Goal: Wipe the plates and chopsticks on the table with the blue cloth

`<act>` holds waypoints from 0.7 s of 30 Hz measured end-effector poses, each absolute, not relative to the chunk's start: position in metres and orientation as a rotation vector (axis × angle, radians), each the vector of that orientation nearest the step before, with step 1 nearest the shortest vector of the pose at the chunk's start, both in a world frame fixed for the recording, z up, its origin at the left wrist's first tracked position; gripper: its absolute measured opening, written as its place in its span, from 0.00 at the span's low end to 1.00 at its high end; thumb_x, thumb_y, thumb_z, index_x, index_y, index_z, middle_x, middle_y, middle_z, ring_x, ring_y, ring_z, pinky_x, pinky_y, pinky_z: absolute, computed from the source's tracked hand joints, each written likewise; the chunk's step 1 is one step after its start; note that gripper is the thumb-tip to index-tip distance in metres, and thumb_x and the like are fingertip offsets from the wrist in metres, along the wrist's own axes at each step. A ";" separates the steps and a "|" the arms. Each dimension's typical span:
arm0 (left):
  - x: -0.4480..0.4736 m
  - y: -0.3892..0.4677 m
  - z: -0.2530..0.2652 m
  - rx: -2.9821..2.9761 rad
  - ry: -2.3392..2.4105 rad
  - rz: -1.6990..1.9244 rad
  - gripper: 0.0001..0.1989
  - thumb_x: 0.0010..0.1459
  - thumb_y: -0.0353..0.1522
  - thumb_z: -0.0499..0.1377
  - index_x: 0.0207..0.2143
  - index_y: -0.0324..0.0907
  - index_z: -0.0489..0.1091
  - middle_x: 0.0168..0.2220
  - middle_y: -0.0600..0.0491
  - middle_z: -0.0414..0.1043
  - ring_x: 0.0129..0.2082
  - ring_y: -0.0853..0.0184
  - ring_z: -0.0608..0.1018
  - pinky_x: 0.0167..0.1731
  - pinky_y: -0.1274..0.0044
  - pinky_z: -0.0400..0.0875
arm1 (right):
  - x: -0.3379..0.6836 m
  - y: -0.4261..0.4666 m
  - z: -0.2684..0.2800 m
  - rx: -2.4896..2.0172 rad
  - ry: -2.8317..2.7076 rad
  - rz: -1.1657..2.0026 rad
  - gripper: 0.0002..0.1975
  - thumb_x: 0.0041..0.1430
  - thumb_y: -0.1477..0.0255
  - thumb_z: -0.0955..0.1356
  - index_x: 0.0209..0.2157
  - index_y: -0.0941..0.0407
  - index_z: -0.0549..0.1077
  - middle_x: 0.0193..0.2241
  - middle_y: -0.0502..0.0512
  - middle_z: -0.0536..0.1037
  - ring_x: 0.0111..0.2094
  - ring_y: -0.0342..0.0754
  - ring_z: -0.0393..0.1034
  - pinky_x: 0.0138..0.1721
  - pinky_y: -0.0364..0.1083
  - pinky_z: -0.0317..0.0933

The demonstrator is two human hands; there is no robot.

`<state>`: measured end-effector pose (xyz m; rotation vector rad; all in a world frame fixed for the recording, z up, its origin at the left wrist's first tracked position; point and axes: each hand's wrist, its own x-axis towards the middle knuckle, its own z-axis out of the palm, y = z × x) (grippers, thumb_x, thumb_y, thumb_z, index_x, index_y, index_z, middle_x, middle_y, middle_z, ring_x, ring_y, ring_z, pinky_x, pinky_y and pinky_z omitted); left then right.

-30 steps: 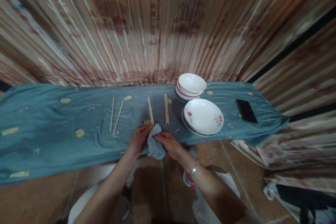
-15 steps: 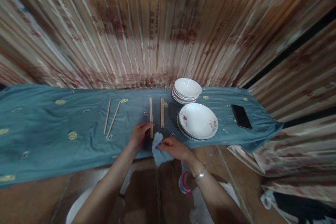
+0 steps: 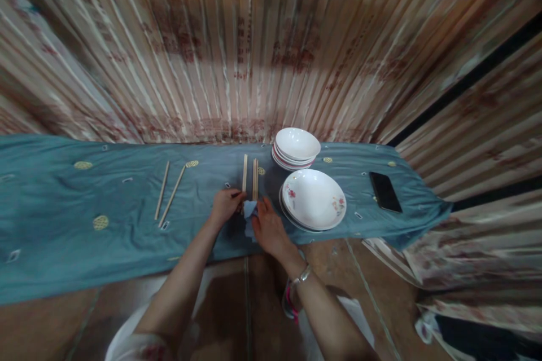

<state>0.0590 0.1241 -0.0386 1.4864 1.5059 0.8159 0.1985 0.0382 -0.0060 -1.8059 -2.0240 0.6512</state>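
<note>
My left hand (image 3: 227,205) is closed around the lower part of a pair of wooden chopsticks (image 3: 244,172), which point away from me over the cloth. My right hand (image 3: 269,227), fingers bent, grips a light blue cloth (image 3: 249,211) close to the near ends of those chopsticks. Just right of them lies a second bundle of chopsticks (image 3: 254,177), its near ends by my right fingertips. Farther left, two single chopsticks (image 3: 173,196) rest apart and slanted on the table.
A teal patterned cloth (image 3: 127,237) covers the long table. Right of my hands stand floral plates (image 3: 313,197) in a stack, with stacked white bowls (image 3: 297,144) behind. A black phone (image 3: 385,192) lies toward the right end. A pleated curtain (image 3: 203,56) hangs along the far edge.
My right hand has moved up and left with the blue cloth, to the chopsticks in my left hand. Those chopsticks now reach slightly farther away. The view has shifted a little.
</note>
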 end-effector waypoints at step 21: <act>0.065 0.138 -0.043 1.759 1.624 0.768 0.03 0.49 0.30 0.62 0.26 0.44 0.76 0.28 0.51 0.79 0.32 0.61 0.79 0.33 0.74 0.68 | 0.190 0.054 -0.010 -1.748 -2.059 0.697 0.30 0.56 0.79 0.59 0.62 0.66 0.54 0.58 0.72 0.63 0.52 0.55 0.68 0.50 0.53 0.64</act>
